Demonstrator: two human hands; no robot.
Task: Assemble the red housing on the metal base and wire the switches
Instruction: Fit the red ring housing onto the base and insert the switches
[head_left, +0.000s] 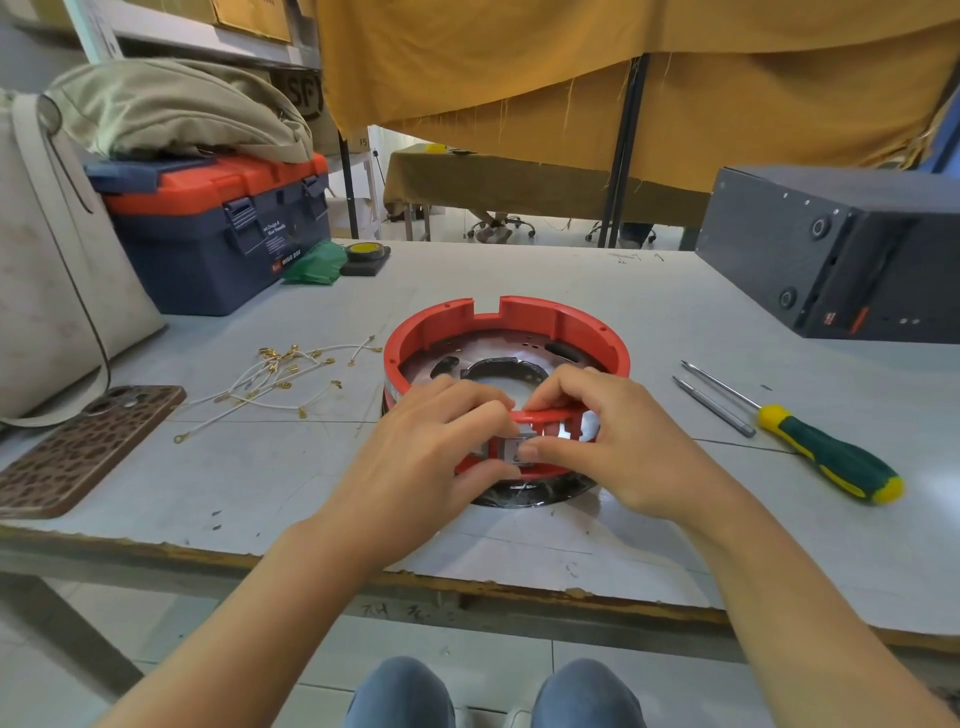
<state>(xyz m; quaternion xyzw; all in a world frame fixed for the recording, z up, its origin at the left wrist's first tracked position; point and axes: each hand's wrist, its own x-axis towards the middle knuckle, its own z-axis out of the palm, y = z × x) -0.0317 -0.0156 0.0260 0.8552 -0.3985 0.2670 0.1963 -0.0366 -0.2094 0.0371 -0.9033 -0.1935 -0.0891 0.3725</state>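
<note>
Both hands work together: my left hand (441, 441) grips the red housing (506, 332) near the desk's (649, 545) front edge, steadying it while my right hand (597, 436) pinches a switch (514, 449) into its slot.

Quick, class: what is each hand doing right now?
Left hand: grips the near wall of the red housing.
Right hand: pinches a small switch at that wall.

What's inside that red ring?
Inside the red housing lies a metal base with a central opening and cut-outs. The left hand and right hand cover the near part, pinching a small grey part there.
</note>
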